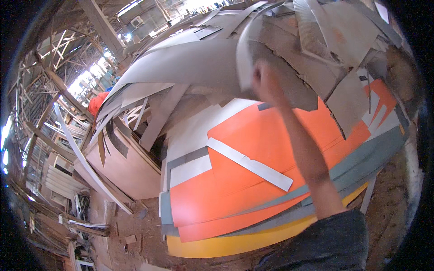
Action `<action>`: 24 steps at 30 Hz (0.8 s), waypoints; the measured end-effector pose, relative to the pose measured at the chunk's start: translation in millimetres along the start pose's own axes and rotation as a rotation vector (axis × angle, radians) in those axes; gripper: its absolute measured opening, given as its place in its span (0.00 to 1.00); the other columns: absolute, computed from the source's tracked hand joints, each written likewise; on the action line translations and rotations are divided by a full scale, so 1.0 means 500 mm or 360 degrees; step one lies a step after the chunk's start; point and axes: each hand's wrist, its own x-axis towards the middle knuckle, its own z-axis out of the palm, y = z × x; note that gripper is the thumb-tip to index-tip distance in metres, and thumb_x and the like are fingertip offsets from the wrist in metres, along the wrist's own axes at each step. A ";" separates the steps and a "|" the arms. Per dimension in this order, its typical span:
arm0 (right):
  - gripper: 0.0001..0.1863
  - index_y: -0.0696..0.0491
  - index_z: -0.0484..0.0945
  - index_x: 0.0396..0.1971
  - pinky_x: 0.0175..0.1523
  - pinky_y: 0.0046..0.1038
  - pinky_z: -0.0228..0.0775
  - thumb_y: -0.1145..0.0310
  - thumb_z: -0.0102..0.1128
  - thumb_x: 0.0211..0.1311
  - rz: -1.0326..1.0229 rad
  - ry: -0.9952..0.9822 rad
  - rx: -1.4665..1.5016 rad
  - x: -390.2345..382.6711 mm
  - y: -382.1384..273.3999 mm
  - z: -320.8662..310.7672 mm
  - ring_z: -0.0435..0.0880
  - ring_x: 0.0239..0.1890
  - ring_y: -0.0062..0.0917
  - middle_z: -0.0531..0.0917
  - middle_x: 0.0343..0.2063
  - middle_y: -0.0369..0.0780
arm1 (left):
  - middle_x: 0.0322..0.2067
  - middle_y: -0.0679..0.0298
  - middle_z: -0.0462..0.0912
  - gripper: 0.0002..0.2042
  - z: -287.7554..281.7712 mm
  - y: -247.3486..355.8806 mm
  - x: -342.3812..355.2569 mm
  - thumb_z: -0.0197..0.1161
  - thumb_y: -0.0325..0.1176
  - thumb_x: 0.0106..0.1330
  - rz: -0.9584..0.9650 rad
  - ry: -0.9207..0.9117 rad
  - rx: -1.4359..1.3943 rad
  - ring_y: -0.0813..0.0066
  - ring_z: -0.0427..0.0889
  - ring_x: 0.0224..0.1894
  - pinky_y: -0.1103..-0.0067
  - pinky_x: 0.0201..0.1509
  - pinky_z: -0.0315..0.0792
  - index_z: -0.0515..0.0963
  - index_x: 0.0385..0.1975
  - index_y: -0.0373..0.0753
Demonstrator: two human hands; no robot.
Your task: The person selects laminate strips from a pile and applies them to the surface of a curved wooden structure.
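Note:
My right hand (268,83) reaches forward over the pile, smeared by motion. Its fingers appear closed on the near end of a pale curved strip (245,56), which arches away toward the far side. Under my forearm lie bright orange sheets (253,131) with a short white strip (251,165) resting slantwise on them. Grey-brown sheets (181,61) overlap in a loose heap just beyond the hand, and one of them has a ragged dark edge. My left hand is out of view.
Grey-green and yellow sheets (203,248) stick out beneath the orange ones at the near edge. A long white strip (86,165) leans at the left beside a wooden panel (124,167). Scraps litter the brown floor (131,221). A timber post (101,25) rises at the far left.

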 end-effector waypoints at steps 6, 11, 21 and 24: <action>0.07 0.58 0.75 0.47 0.33 0.24 0.86 0.75 0.60 0.72 0.1165 0.0046 0.1328 -0.173 -0.103 -0.094 0.89 0.32 0.23 0.86 0.34 0.42 | 0.66 0.59 0.78 0.34 0.135 0.139 0.138 0.72 0.50 0.71 0.0133 -0.0496 0.0160 0.56 0.86 0.52 0.63 0.46 0.83 0.66 0.73 0.49; 0.20 0.61 0.69 0.58 0.26 0.25 0.84 0.74 0.62 0.70 0.1281 0.0166 0.1310 -0.187 -0.075 -0.099 0.91 0.25 0.29 0.86 0.38 0.46 | 0.66 0.58 0.77 0.35 0.600 0.255 -0.011 0.71 0.50 0.72 0.0245 -0.0972 0.0352 0.57 0.87 0.50 0.65 0.48 0.85 0.64 0.74 0.46; 0.25 0.60 0.66 0.65 0.25 0.26 0.80 0.73 0.60 0.72 0.1262 0.0133 0.1380 -0.197 -0.038 -0.106 0.89 0.24 0.28 0.85 0.36 0.46 | 0.65 0.47 0.77 0.36 0.778 0.160 -0.117 0.63 0.56 0.77 0.0114 -0.1473 0.0405 0.57 0.88 0.46 0.61 0.51 0.85 0.62 0.75 0.39; 0.33 0.53 0.60 0.75 0.27 0.29 0.79 0.71 0.62 0.74 0.1253 -0.0105 0.1631 -0.243 -0.115 -0.127 0.88 0.24 0.28 0.86 0.34 0.43 | 0.65 0.46 0.77 0.38 0.724 0.128 -0.100 0.62 0.58 0.76 -0.0111 -0.1558 0.0111 0.58 0.88 0.46 0.60 0.51 0.84 0.61 0.76 0.38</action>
